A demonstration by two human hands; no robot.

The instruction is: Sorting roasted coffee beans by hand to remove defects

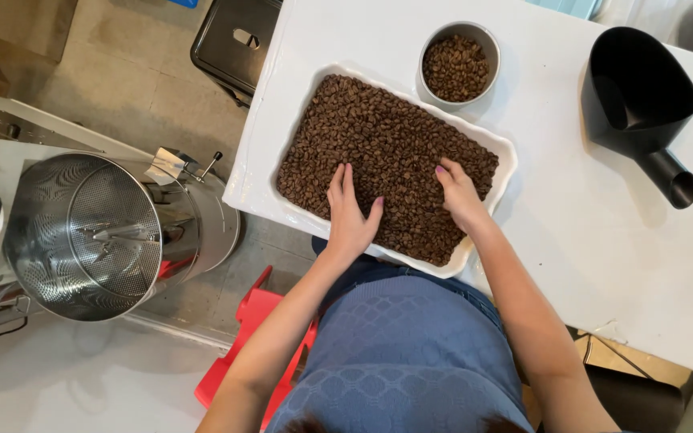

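A white rectangular tray [504,147] lies on the white table [587,240], filled with a flat layer of brown coffee beans [378,144]. My left hand [350,215] rests flat on the beans near the tray's near edge, fingers together and thumb out. Just to its right, my right hand [459,191] also lies on the beans, its fingers curled down into them. Neither hand visibly holds anything. Beyond the tray's far edge stands a small round metal bowl [459,64] with more coffee beans in it.
A black scoop [639,104] lies on the table to the right. On the left, below table level, stands a steel perforated drum machine [90,232]. A red stool [254,337] is under me and a black stool [234,40] sits past the table's corner.
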